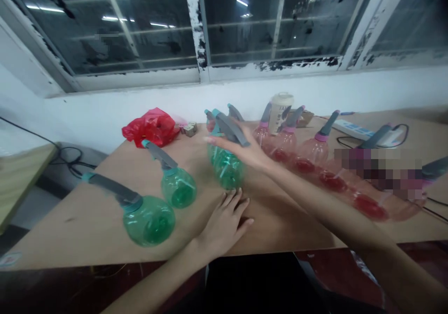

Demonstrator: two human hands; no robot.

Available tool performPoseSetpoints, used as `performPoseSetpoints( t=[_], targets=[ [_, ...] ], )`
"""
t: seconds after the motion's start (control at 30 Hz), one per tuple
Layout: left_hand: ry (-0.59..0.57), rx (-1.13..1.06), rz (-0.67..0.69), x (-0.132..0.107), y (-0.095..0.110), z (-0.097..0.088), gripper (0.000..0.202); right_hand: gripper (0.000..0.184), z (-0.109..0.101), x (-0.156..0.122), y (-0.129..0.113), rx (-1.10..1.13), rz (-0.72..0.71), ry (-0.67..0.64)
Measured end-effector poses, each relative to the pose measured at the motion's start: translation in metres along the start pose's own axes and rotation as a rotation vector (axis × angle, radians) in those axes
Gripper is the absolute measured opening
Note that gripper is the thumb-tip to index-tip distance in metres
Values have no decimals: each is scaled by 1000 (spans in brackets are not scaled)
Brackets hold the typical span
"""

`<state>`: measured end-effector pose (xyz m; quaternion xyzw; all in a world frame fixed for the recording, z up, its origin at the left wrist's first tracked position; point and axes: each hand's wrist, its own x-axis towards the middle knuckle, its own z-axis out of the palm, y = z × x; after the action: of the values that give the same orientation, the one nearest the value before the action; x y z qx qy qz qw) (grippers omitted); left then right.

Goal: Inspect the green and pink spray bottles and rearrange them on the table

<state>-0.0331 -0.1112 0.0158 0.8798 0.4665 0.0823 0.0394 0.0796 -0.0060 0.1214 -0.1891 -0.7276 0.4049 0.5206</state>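
My right hand [254, 151] grips a green spray bottle [229, 169] round its neck, below the grey spray head. One finger or the thumb points left across the front; the rest are partly hidden behind the bottle. My left hand [226, 223] lies flat on the table, fingers stretched out, with its fingertips close to the base of that bottle. Two more green spray bottles, a nearer one [149, 220] and a farther one [178, 188], stand to the left, their grey heads pointing left. Behind the gripped bottle, further spray bottles are partly covered.
Several pink spray bottles [311, 153] line the right side of the brown table [280, 220]. At the back are a crumpled red plastic bag [152, 126], a small grey block [190, 129], a pale cup [281, 111] and a white power strip [364, 133] with cables. A window stands behind.
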Motion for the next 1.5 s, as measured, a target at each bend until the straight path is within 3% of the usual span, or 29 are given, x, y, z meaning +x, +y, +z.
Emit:
performPoseSetpoints(
  t=[0.27,0.43,0.6,0.77,0.87,1.07,1.13,1.27,1.37,1.5],
  targets=[
    [23,-98,10,-19,1,4,48,38,46,24,48,-17,49,-22],
    [58,-132,12,-22,-2,9,47,50,63,38,65,-128,122,-46],
    [56,-157,9,-22,-4,10,47,52,69,46,80,-62,67,-63],
    [42,-179,5,-22,-4,10,48,55,60,42,79,-200,155,-49],
    [41,-174,-1,-22,-4,9,47,62,51,35,73,-205,129,-77],
    [27,-152,4,-21,-3,6,48,76,13,4,70,-91,103,-40],
    [45,-146,12,-21,-4,7,47,70,-5,-6,72,-138,141,-6],
    [56,-131,23,-21,-6,10,48,40,-29,-10,78,-294,194,152],
    [43,-126,15,-20,-6,10,48,40,-29,2,83,-452,210,219],
    [11,-128,1,-20,-3,4,49,56,-10,21,83,-784,332,226]
  ],
)
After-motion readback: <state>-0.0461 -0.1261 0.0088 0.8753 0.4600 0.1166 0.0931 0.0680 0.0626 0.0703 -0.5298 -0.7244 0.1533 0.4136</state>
